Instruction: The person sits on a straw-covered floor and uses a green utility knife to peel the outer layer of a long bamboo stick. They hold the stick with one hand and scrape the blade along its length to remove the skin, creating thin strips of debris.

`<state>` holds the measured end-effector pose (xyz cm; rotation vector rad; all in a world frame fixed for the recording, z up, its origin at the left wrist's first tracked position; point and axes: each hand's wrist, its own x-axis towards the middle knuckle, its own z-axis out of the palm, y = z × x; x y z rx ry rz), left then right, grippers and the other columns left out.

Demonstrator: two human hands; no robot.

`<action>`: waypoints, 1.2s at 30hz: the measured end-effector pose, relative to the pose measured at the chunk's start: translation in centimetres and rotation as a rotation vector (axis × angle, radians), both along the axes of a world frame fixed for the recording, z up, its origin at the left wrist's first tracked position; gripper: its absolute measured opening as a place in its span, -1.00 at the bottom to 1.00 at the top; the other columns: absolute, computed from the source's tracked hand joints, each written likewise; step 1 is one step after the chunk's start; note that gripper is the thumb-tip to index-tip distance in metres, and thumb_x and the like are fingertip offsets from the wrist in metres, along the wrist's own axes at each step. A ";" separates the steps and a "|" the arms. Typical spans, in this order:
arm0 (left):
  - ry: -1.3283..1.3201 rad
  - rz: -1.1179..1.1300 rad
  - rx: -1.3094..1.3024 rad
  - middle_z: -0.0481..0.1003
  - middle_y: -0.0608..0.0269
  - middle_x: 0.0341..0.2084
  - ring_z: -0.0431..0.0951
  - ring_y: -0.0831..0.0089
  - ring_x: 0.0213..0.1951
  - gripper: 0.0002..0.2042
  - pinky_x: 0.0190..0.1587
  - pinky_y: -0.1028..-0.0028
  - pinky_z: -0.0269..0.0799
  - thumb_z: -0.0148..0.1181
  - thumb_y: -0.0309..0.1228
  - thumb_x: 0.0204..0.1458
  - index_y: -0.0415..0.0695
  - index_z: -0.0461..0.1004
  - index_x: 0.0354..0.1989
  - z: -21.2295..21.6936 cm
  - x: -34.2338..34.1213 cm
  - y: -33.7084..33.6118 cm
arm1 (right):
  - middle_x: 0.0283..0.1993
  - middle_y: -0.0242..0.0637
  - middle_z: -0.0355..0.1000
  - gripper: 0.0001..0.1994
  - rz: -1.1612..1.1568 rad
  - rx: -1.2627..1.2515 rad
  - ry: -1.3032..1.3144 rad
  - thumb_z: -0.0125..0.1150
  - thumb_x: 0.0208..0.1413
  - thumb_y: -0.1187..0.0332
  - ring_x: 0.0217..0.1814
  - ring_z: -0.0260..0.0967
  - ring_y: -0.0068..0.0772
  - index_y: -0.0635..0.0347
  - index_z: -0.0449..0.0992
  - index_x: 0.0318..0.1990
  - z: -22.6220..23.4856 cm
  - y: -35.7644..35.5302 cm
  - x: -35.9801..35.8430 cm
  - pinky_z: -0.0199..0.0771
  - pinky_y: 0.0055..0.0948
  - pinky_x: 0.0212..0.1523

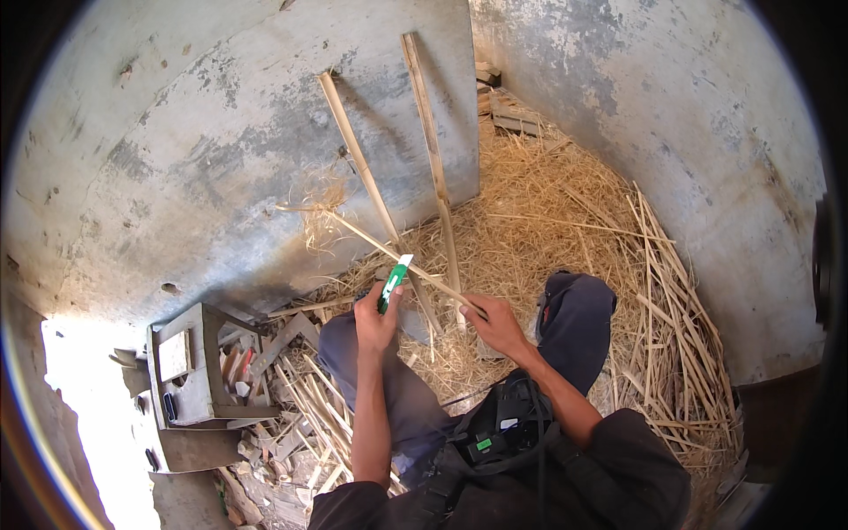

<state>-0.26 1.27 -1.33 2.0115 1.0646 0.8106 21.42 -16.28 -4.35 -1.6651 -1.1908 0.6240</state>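
Note:
My left hand (375, 320) grips a green-handled knife (393, 283), its pale blade end pointing up against a thin bamboo strip (380, 243). My right hand (495, 322) pinches the near end of that strip, which slants up and left to a frayed tuft of fibres (318, 208). Both hands are raised above my bent knees (574, 305), a short distance apart. Two longer bamboo slats (358, 159) (428, 132) lean upright on the grey wall behind the strip.
Straw and shavings (548, 203) cover the floor ahead. A bundle of split bamboo sticks (680, 309) lies along the right wall. A small grey stool (190, 371) with tools beside it stands at my left, among wood offcuts (300, 415). A black harness device (495, 433) hangs on my chest.

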 end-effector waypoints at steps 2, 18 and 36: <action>-0.059 -0.140 0.089 0.59 -0.01 -0.51 0.58 0.19 -0.50 -0.75 -0.35 0.24 0.48 0.45 -0.28 0.34 -0.19 0.75 0.03 0.2 0.3 -0.5 | -0.22 0.07 0.63 -0.65 0.017 -0.017 -0.016 0.38 0.44 0.27 -0.21 0.60 0.00 0.29 0.71 0.23 0.5 -0.1 -0.2 0.55 -0.11 -0.11; -0.098 -0.018 0.141 0.42 0.06 -0.62 0.36 0.24 -0.58 -0.70 -0.43 0.24 0.32 0.37 -0.21 0.42 -0.26 0.64 -0.16 -0.4 0.1 0.0 | -0.23 0.08 0.63 -0.62 0.026 0.006 0.042 0.43 0.41 0.26 -0.22 0.58 -0.01 0.31 0.69 0.23 0.6 0.1 -0.6 0.54 -0.11 -0.13; 0.060 -0.228 0.146 0.56 -0.06 -0.53 0.60 0.04 -0.49 -0.71 -0.32 0.18 0.49 0.45 -0.20 0.33 -0.15 0.70 0.04 0.4 0.2 -0.7 | -0.26 0.06 0.62 -0.64 0.012 0.074 -0.013 0.40 0.43 0.26 -0.24 0.56 0.01 0.29 0.70 0.23 -0.2 0.0 -0.3 0.51 -0.09 -0.15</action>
